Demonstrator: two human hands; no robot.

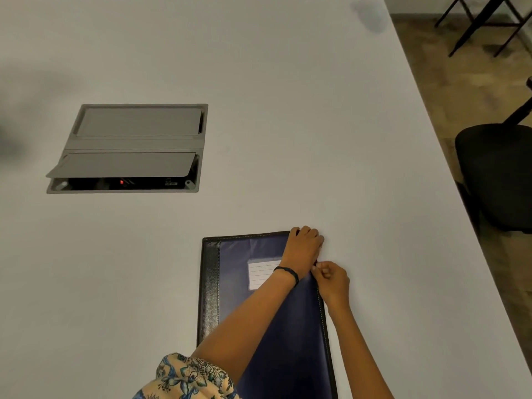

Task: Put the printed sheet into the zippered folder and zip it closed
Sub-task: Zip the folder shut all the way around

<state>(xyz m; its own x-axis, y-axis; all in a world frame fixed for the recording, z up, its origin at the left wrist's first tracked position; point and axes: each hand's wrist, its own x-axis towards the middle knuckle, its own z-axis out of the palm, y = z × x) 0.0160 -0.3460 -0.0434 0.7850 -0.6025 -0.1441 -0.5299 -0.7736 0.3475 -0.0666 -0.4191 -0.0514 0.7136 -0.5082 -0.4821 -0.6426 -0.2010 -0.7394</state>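
The dark blue zippered folder (230, 272) lies flat and closed on the white worktop (288, 139), near its front edge; whatever it contains is hidden. The left hand (305, 245) curls its fingers over the folder's far right corner. The right hand (332, 280) has its fingers drawn narrow, pinching the small zip pull (315, 265) on the right edge. A recessed grey cable box (129, 142), one flap raised, shows a red light inside.

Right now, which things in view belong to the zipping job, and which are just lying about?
In the job: zippered folder, zipper pull, left hand gripping the corner, right hand pinching the pull. Printed sheet not visible.
Lying about: cable box, black chair.
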